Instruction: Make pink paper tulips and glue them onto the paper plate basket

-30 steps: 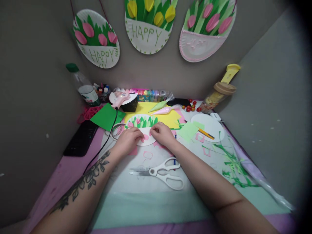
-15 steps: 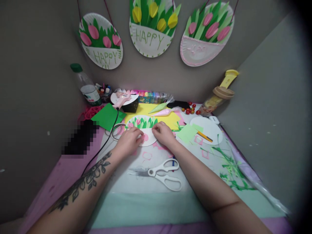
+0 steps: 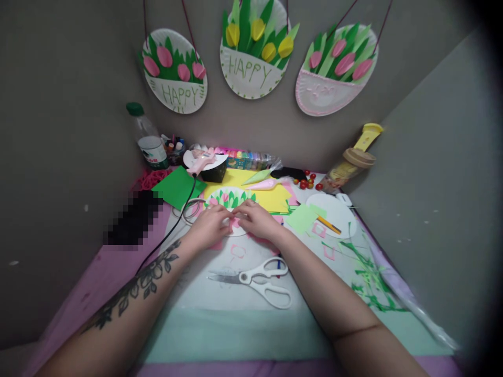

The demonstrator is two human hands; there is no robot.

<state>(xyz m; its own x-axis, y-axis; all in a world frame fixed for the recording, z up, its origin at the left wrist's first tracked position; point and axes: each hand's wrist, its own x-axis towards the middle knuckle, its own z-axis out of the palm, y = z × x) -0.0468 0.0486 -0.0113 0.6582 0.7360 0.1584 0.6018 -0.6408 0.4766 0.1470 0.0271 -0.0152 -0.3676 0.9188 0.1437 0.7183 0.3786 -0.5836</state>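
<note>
My left hand (image 3: 214, 222) and my right hand (image 3: 257, 220) meet at the fingertips over a white paper plate basket (image 3: 231, 234). A pink paper petal (image 3: 235, 225) shows between them, at the closed fingers of my left hand. My right fingers are bent and pressed together; what they pinch, if anything, is hidden. Green paper leaves (image 3: 236, 198) and pink paper tulips (image 3: 225, 198) stand along the basket's upper part, behind my fingers. White-handled scissors (image 3: 251, 277) lie partly open on the table nearer to me.
A pink glue gun (image 3: 202, 161) rests on a black box, its cord running left. Green paper (image 3: 178, 188), yellow paper (image 3: 271, 199) and a pencil (image 3: 329, 225) lie around. Green scraps (image 3: 371, 285) litter the right. A bottle (image 3: 149, 141) stands back left.
My right hand has moved left from the plate's right side and now meets my left hand. My left hand has hardly moved. The view has shifted slightly.
</note>
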